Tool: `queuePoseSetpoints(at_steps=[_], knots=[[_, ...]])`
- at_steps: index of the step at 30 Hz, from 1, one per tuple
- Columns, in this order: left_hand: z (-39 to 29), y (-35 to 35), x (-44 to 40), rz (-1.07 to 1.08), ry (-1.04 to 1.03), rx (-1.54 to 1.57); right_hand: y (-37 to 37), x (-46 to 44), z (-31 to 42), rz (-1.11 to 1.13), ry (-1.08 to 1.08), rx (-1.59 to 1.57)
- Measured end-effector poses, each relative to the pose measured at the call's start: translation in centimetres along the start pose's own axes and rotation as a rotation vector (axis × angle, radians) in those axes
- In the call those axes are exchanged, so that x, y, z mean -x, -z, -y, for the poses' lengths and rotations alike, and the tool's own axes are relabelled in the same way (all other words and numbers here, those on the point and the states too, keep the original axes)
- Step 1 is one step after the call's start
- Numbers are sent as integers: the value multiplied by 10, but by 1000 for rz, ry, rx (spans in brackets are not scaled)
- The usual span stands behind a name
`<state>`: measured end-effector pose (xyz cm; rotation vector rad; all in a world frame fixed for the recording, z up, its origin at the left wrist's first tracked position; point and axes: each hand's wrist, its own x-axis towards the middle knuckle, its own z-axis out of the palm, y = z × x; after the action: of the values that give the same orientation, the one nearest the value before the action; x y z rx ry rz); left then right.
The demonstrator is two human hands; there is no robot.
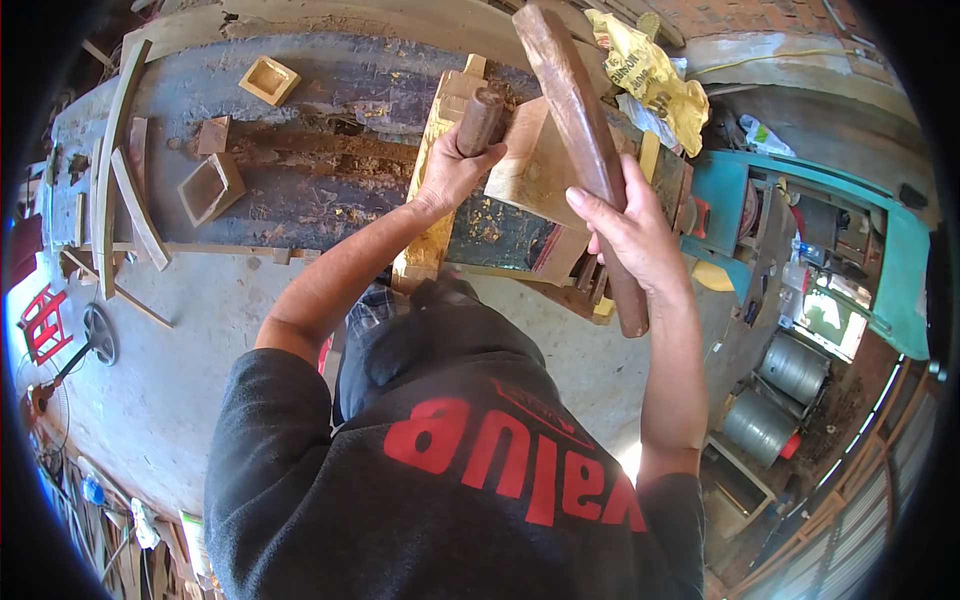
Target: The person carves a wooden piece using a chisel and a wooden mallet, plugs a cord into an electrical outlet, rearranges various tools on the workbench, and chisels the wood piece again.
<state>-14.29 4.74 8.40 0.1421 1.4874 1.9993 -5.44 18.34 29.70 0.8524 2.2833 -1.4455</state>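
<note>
At twelve o'clock over the tabletop (pixel 300 215), the left grip (pixel 457 172) encircles a handle (pixel 482 112), apparently steadying it. At one o'clock, the right grip (pixel 628 222) clasps a wooden bar (pixel 572 98) off-centre, apparently leaving its upper end clear.

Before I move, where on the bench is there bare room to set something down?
The dark bench shows bare between the lower box and the yellowish beam by the left hand, and again between the upper box and that beam. Crowded: the left end, with wooden strips, and the right, around the wooden block and yellow bag.
</note>
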Motion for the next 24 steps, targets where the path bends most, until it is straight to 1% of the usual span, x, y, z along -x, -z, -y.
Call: queuePoseSetpoints(at_steps=[1,2,4,6,7,9,10,11,13,15,16,17,19,21,22,23,24], knots=[[9,1,-1,3,3,-2,2,3,7,-2,-3,-3],[23,3,-3,8,19,-25,3,7,13,-19,58,-19],[23,2,-2,16,37,-51,5,12,29,-64,166,-75],[19,-3,-1,-46,4,21,7,13,34,-86,243,-60],[21,-2,-2,-42,4,22,5,12,35,-102,274,-41],[23,3,-6,1,39,18,-6,8,22,-57,185,53],[22,3,-7,3,61,24,-7,6,11,48,-10,170],[22,4,-9,3,53,21,-5,1,4,251,-34,244],[23,4,-13,-17,45,78,4,4,18,241,-69,319],[27,5,-16,-31,54,48,13,7,26,123,3,263],[27,5,-15,-34,60,12,12,9,44,106,158,141],[26,4,-13,-33,62,12,14,8,49,53,207,73],[21,-1,-11,-58,7,-31,5,0,45,-102,272,61],[38,-1,-20,-43,-7,-12,-6,-9,18,-66,99,110],[38,0,-24,-40,-19,6,-7,-8,12,82,-142,202],[38,2,-26,-41,-25,5,-1,-10,1,220,-114,224],[31,4,-27,-73,37,-10,6,-9,7,203,-150,242]])
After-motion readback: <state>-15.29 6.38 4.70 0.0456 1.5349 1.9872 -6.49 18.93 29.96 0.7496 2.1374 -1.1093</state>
